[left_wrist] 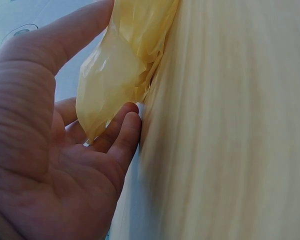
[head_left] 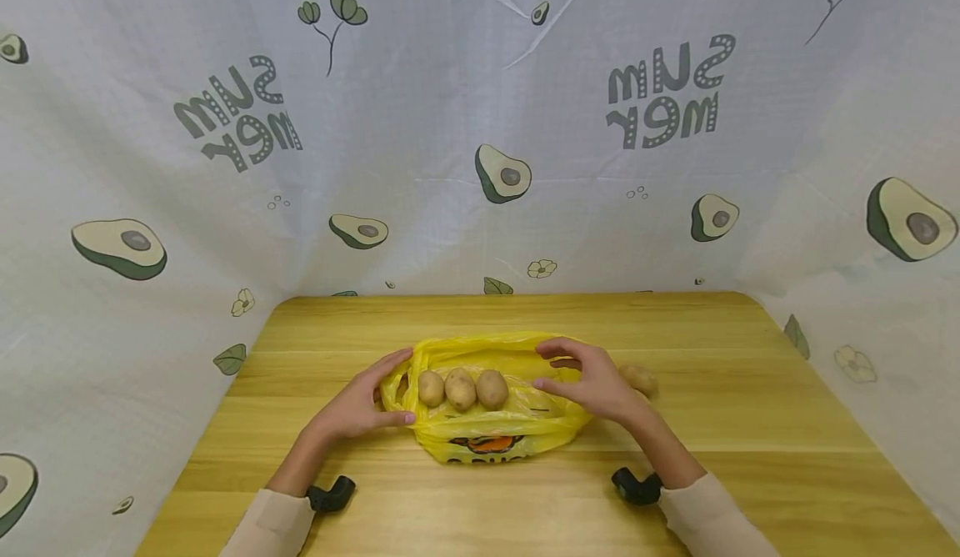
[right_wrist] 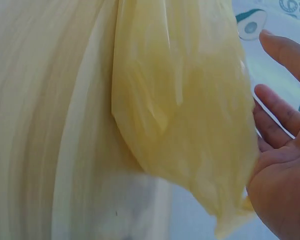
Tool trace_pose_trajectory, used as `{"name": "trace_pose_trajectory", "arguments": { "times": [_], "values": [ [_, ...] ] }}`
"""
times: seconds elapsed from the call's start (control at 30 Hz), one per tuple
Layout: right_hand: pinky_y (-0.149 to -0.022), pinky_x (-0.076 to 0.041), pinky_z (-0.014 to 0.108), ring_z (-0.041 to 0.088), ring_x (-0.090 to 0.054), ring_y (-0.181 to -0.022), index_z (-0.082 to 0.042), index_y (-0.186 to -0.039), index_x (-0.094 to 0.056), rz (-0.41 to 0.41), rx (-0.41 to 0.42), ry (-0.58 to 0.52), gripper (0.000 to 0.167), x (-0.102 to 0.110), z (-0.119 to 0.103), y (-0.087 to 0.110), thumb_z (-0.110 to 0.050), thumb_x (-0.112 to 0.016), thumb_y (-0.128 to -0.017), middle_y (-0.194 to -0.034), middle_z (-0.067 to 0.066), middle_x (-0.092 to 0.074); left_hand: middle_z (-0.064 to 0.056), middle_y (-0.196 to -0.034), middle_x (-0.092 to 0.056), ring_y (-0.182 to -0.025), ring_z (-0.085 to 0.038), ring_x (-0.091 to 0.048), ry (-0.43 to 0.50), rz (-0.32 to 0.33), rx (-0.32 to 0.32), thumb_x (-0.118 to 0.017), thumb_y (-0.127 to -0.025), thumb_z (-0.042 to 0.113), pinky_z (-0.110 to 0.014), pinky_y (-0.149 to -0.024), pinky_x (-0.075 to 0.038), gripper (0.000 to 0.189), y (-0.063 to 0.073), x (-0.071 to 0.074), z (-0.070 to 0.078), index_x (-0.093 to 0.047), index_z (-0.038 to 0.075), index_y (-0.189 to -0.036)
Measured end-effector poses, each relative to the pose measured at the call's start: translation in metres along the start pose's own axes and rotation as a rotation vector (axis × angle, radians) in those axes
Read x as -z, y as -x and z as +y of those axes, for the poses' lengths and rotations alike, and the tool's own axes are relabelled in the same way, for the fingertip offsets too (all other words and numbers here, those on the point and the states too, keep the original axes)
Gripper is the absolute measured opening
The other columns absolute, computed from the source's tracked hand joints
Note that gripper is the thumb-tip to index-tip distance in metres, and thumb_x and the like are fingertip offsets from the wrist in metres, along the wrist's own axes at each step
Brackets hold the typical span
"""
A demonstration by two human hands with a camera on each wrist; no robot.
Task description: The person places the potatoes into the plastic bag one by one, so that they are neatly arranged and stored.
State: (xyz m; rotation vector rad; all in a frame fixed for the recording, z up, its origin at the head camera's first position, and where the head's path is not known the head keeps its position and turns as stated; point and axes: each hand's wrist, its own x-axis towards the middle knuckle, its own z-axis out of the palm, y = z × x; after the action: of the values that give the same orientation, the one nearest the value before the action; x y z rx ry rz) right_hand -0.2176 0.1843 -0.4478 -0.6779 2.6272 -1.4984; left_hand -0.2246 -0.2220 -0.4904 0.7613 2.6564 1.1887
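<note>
We saw the yellow bag [head_left: 551,434] between both hands, long axis left-right. Left hand [head_left: 354,405] was nearer the three potatoes [head_left: 460,389] inside, thumb and fingers spread around the bag's left end, no pinch visible. Right hand [head_left: 600,382], loosely curved, thumb apart, held nothing at the right end.

Four potatoes [head_left: 460,390], one yellow bag [head_left: 551,436]

Three tan potatoes [head_left: 460,389] in open yellow bag [head_left: 542,437], apparently another potato [head_left: 642,380] outside
</note>
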Motion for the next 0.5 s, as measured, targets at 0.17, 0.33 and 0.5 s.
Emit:
{"name": "trace_pose_trajectory", "arguments": {
  "times": [0.17,0.33,0.5],
  "values": [
    [-0.105,-0.051,0.053,0.041,-0.063,-0.123,0.001,-0.132,-0.063,0.026,-0.022,0.029,0.054,0.010,0.001,0.008,-0.026,-0.082,-0.090,-0.132,0.020,-0.066,-0.013,-0.169,-0.030,-0.155,-0.041,-0.027,0.006,0.006,-0.005,-0.085,-0.083,0.045,-0.066,-0.121,-0.026,0.101,0.000,-0.001,-0.001,-0.032,0.016,-0.163],
    [-0.104,-0.052,0.053,0.040,-0.065,-0.121,0.001,-0.133,-0.062,0.060,-0.036,0.055,0.053,0.020,0.008,0.015,-0.025,-0.081,-0.091,-0.133,0.021,-0.066,-0.010,-0.169,-0.030,-0.156,-0.038,-0.026,0.009,0.003,0.004,-0.086,-0.081,0.046,-0.064,-0.122,-0.027,0.102,0.000,-0.001,-0.003,-0.032,0.018,-0.163],
    [-0.104,-0.053,0.051,0.039,-0.065,-0.120,-0.001,-0.134,-0.062,0.089,-0.053,0.108,0.052,0.032,0.013,0.023,-0.025,-0.080,-0.092,-0.132,0.020,-0.066,-0.009,-0.169,-0.030,-0.156,-0.037,-0.026,0.005,0.003,0.004,-0.086,-0.081,0.047,-0.063,-0.122,-0.027,0.103,0.000,-0.001,-0.003,-0.032,0.019,-0.163]
  ]
}}
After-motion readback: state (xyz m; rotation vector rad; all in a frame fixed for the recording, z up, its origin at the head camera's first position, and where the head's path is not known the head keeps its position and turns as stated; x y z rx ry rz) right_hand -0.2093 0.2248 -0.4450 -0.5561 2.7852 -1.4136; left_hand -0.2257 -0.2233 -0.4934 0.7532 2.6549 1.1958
